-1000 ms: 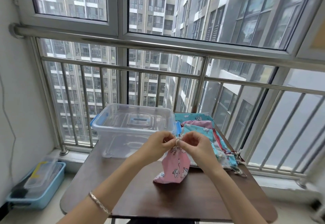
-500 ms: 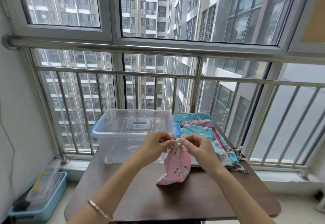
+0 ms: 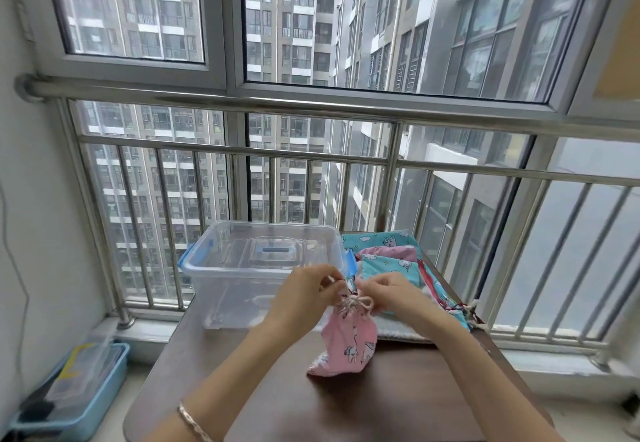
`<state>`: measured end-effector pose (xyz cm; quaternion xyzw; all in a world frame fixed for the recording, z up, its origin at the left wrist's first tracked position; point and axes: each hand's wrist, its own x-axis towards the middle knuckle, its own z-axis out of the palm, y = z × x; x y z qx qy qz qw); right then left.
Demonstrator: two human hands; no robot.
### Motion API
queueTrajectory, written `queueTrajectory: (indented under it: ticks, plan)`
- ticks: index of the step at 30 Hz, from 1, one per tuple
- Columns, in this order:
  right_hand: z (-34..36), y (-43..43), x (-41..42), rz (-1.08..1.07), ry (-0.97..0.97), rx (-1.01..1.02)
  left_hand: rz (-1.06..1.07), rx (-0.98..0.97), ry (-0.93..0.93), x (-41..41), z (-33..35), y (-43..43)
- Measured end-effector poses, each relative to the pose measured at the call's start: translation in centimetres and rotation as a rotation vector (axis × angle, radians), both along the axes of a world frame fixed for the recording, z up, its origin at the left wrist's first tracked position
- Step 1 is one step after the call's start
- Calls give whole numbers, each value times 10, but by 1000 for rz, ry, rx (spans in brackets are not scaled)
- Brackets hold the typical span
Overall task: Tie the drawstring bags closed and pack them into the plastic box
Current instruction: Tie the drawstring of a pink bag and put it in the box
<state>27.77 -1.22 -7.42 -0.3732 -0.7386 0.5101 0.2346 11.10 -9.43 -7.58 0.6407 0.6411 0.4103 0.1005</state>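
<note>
pink bag (image 3: 349, 344) upright on table (image 3: 277, 389), neck gathered. left hand (image 3: 304, 297) and right hand (image 3: 388, 294) each pinch cord (image 3: 356, 303) at neck. box (image 3: 256, 268) behind, bag pile (image 3: 388, 261) beside it.

Worktop (image 3: 381, 407): plastic box (image 3: 221, 278) sat at 11 o'clock; stack of bags (image 3: 384, 261) at 1 o'clock, just beside the box. Single bag (image 3: 349, 341) stood at centre, before both, its neck between left hand (image 3: 301, 299) and right hand (image 3: 394, 294). Floor tray (image 3: 104, 403) lay at 8 o'clock, off the worktop. Railing (image 3: 311, 161) ran behind.
</note>
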Motion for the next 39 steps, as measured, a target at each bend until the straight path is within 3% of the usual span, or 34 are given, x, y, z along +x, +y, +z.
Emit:
queueTrajectory:
  ticks: [7,16,26,34,39]
  plan:
    - [20,4,-8,104,-231,-4,-84,18,-148,3,-11,3]
    - [28,17,-8,255,-424,-219,-254,5,-255,7,-9,6]
    - [29,26,-12,261,-424,-315,-294,-35,-349,14,-7,8]
    - [20,15,-9,181,-251,-39,-239,33,-388,13,-11,9]
    - [17,15,-5,236,-275,-94,-278,24,-370,15,-7,9]
